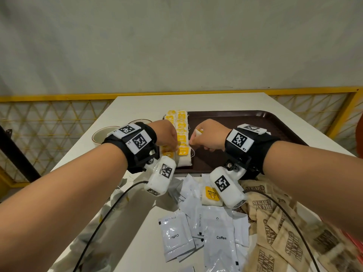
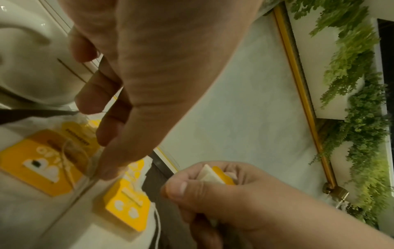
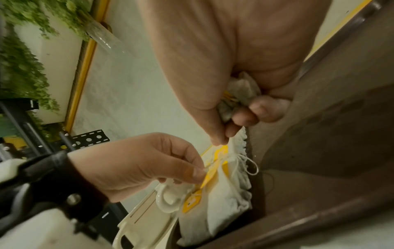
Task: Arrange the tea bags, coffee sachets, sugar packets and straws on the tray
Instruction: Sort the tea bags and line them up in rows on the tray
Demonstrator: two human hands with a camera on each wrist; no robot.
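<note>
Two rows of white tea bags [image 1: 182, 130] with yellow tags lie along the left end of the brown tray [image 1: 245, 122]. My left hand [image 1: 170, 140] is down on the near end of the rows, and in the right wrist view its thumb and fingers [image 3: 192, 171] pinch a yellow tag there. My right hand [image 1: 204, 134] hovers just right of the rows and grips a small bunch of tea bags [image 3: 238, 94] in its curled fingers. Its thumb and forefinger also pinch the edge of a bag [image 3: 236, 141] in the row. One loose tea bag [image 1: 211, 195] lies on the table in front of the tray.
White coffee sachets [image 1: 216, 232] are scattered on the white table in front of the tray, with brown sugar packets [image 1: 275, 222] heaped to their right. Two pale cups [image 1: 102, 134] stand left of the tray. A yellow mesh railing runs behind the table.
</note>
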